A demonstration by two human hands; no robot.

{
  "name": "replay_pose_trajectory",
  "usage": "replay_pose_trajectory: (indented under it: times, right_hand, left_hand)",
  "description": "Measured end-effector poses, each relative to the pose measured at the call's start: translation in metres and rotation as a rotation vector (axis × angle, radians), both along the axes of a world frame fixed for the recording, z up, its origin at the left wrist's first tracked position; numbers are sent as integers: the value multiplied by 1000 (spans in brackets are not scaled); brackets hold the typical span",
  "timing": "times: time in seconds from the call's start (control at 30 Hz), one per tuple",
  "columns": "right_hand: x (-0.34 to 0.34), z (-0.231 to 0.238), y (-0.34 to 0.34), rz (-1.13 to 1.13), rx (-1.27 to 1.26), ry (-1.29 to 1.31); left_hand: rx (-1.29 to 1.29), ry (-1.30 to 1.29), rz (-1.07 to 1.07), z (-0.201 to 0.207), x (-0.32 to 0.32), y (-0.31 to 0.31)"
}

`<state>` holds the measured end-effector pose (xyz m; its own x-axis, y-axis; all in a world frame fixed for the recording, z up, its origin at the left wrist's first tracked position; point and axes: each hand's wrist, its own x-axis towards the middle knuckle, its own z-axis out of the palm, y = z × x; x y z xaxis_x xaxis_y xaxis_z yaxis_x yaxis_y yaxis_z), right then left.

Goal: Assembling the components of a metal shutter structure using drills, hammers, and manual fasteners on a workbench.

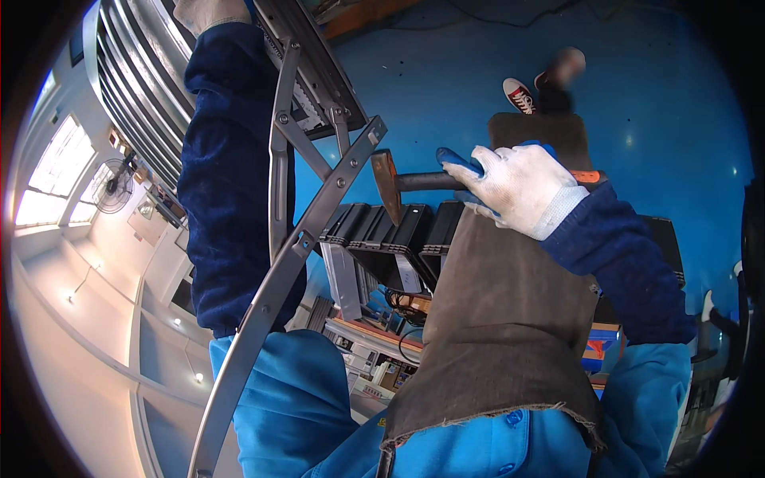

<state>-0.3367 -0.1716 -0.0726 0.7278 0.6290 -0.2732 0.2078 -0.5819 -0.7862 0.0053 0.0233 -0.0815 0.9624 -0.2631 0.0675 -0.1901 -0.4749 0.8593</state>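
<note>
My right hand [514, 187], in a white glove with blue fingertips, is closed around the dark handle of a hammer [387, 190]. The handle lies nearly level, its rusty brown head to the left beside a riveted metal linkage [322, 209]. My left arm stretches up to the top edge, where my gloved left hand [211, 13] is cut off, its fingers out of sight. It is nearest to a dark grey metal frame [323, 68] that the flat hinged bars join. A long curved bar runs down past my left sleeve. A brown apron [510, 279] hangs over my front.
Several black bins [406, 235] stand below the hammer head. Long silvery metal strips [143, 88] rise at the upper left, with a fan [112, 186] beyond. The floor [645, 103] is blue. A person's red-and-white shoe [519, 96] shows ahead.
</note>
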Motion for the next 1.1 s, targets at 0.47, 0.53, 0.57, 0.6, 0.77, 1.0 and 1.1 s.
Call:
replay_pose_trajectory:
  times: [0.47,0.53,0.57,0.6,0.77,1.0,1.1]
  right_hand:
    - [2,5,3,-93,-36,-7]
    - [0,5,4,-82,-46,-3]
    - [0,5,4,-71,-53,2]
    - [-1,5,4,-73,-53,2]
    - [-2,5,3,-106,-49,-22]
    - [-6,3,2,-150,-34,-47]
    - [-2,4,7,-127,-9,-30]
  left_hand:
    - [4,19,9,2,-7,-5]
    - [-2,22,6,2,-7,-6]
    - [-8,24,5,2,-7,-7]
    - [-11,26,8,3,-8,-7]
    - [10,12,0,4,-7,-6]
    - [15,51,65,-6,0,-5]
    - [-199,149,140,-23,49,40]
